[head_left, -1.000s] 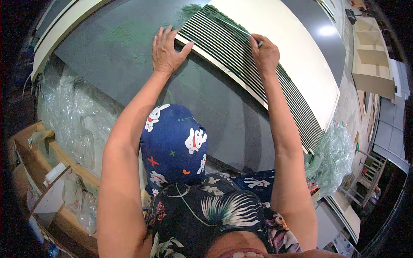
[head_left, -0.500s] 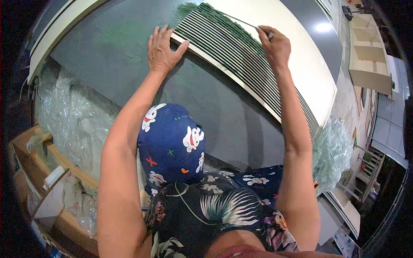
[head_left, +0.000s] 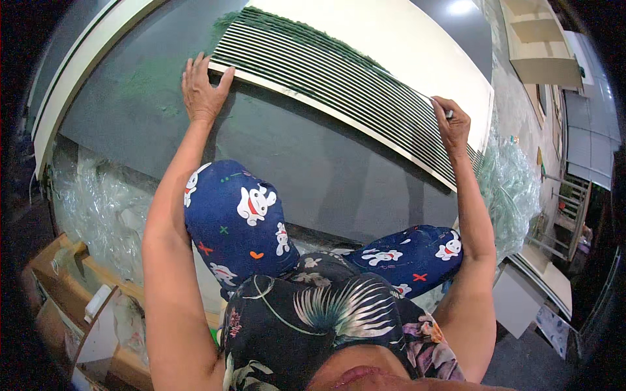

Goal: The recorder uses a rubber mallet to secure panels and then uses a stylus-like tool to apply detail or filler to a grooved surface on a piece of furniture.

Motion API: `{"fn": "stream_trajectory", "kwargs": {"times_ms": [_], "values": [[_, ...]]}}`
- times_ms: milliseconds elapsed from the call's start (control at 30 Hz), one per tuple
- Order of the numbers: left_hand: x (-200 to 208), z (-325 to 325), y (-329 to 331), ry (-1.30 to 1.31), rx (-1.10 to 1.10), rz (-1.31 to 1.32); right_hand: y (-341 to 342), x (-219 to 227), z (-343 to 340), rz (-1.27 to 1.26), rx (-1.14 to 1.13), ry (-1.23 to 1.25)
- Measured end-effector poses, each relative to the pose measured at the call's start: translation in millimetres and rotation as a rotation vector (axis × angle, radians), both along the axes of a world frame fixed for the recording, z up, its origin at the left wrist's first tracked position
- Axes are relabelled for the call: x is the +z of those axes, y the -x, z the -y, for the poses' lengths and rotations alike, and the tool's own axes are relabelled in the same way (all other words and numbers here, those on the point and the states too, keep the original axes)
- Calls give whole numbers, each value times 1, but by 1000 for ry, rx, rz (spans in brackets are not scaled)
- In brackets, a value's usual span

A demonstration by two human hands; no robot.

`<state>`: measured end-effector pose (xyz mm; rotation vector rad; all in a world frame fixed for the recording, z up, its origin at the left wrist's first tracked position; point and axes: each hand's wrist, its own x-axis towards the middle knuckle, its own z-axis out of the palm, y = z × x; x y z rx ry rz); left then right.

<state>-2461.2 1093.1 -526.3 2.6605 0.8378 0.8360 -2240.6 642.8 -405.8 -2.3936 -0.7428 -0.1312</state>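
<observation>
A grey bench (head_left: 306, 140) carries a green stain beyond the left hand (head_left: 203, 101). To that hand's near left lie an open brown box (head_left: 55, 270) and clear plastic sheeting (head_left: 98, 212). Knees in blue patterned trousers (head_left: 238, 221) come up between the forearms; past the right hand (head_left: 453, 124) sit a crumpled plastic heap (head_left: 508, 186), a pale shelf unit (head_left: 544, 49) and a barred rack (head_left: 570, 215). The left hand, fingers spread and grasping nothing, is at the left corner of the striped panel (head_left: 326, 81). The panel slants between both hands, with green crumbs (head_left: 293, 29) along its far stripes. Over its right end, the right hand pinches a small tool (head_left: 449, 114) mostly hidden by the fingers, its forearm crossing some stripes
</observation>
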Motion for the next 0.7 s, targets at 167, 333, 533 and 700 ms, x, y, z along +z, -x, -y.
{"fn": "stream_trajectory", "kwargs": {"times_ms": [167, 333, 533, 700], "values": [[-2, -3, 1, -12, -6, -10, 2, -8, 7, 46, 17, 43], [-4, -3, 1, -15, -2, -15, -2, -16, 6, 48, 24, 47], [-2, -3, 3, -11, -3, 0, -2, -18, 10, 49, 48, 53], [3, 0, 1, 16, -9, 9, -4, -23, 9, 20, 43, 41]]}}
